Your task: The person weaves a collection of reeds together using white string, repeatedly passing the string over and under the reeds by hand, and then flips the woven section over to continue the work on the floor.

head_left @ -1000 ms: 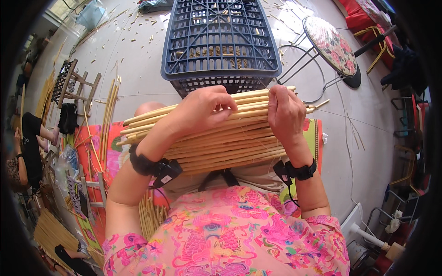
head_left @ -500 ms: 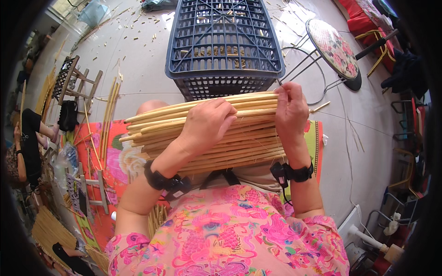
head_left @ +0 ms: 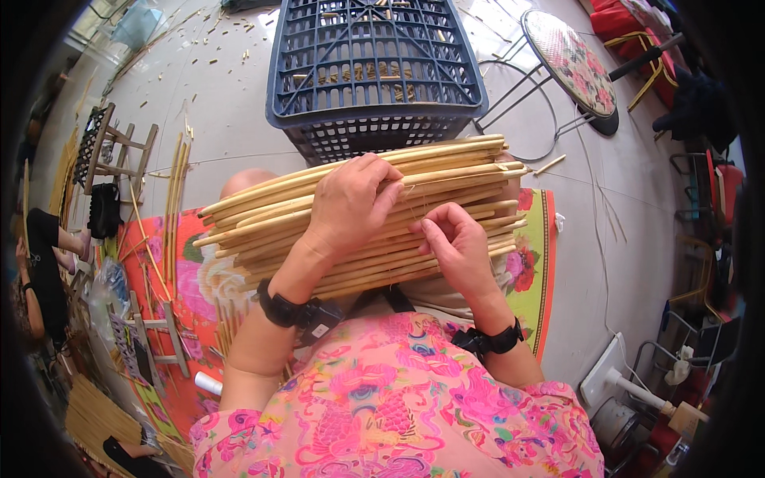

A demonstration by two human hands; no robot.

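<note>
Across my lap lies a row of pale yellow sticks (head_left: 470, 171), with thin threads (head_left: 426, 195) crossing some of them. My left hand (head_left: 351, 203) is closed over the upper sticks, thumb and fingers pressed on them left of the threads. My right hand (head_left: 454, 243) is lower and to the right, finger and thumb pinched on a thin thread over the middle of the row. Both my wrists wear black straps with small boxes. The undersides of the sticks are hidden.
Ahead stands a blue plastic crate (head_left: 374, 111); right of it, a floral stool (head_left: 566, 60). A floral mat (head_left: 534, 303) lies under me. Loose sticks (head_left: 175, 183) and a low wooden frame (head_left: 127, 151) lie left. A co-worker (head_left: 44, 267) is at the far left.
My right hand has moved from the upper right end of the sticks down and left to the threads at the middle. My left hand has shifted slightly and its fingers rest more closed.
</note>
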